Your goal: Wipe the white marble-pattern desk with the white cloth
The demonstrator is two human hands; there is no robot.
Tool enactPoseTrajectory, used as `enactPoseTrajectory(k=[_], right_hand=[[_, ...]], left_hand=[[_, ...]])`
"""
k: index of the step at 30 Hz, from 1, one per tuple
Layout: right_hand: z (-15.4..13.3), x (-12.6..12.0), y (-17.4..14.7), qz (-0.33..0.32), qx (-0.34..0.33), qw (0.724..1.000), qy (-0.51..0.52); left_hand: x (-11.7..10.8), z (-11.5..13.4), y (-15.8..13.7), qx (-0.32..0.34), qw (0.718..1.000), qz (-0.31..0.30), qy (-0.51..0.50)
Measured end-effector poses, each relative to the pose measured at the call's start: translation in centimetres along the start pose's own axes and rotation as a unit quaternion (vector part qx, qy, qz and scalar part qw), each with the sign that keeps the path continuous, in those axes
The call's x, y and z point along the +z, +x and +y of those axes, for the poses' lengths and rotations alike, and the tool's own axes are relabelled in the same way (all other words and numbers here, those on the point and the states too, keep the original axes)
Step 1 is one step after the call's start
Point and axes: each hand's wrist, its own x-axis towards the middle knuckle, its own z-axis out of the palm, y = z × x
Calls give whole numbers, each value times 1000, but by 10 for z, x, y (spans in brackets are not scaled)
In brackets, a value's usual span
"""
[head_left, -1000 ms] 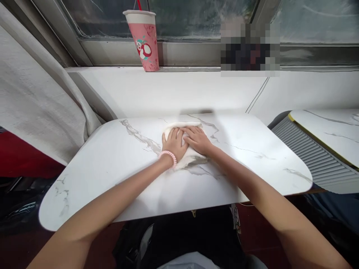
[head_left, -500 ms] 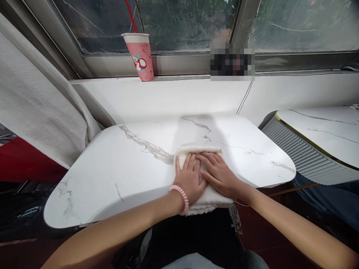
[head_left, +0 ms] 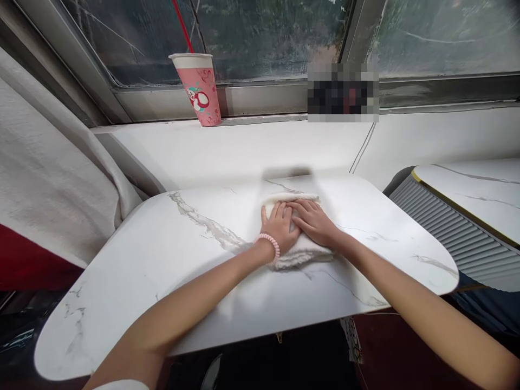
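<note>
No readable text, brands or numbers.

"What carries things here?"

"A white surface (head_left: pixel 122 260) with rounded corners and grey marbled veining (the boldest streak slants in from the far left)."

"And lying directly on it?"

"A cream-white cloth (head_left: pixel 305 257) near the middle, just right of that streak's lower end, its near edge layered."

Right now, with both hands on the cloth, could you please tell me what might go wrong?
The cloth might bunch up under the left hand and right hand. The bracelet, worn close to the cloth, could snag its fabric. The cup on the window sill might tip if a hand reached that far.
</note>
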Motion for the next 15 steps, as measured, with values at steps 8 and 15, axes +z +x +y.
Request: enactPoseTrajectory(k=[8, 15], right_hand=[[47, 15, 85, 32, 16, 999, 25], [74, 13, 111, 67, 64, 994, 50]], left_hand=[[3, -38, 80, -38, 999, 34, 4], [5, -42, 122, -35, 999, 34, 18]])
